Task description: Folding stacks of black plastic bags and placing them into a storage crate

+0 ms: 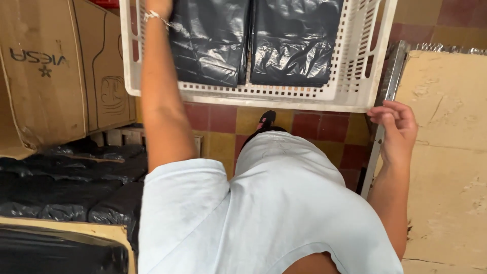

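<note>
We see two glossy, crinkled black bag stacks (253,40) in one white crate (355,76); left hand (158,7) fingers hidden, right hand (398,132) fingers loosely curled.

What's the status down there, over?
Left hand reaching into white crate, on a black plastic bag stack. Right hand on metal table edge. Second stack alongside.

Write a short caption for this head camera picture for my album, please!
Left hand reaches into a white plastic crate onto folded black plastic bags; right hand rests on a metal edge.
</note>
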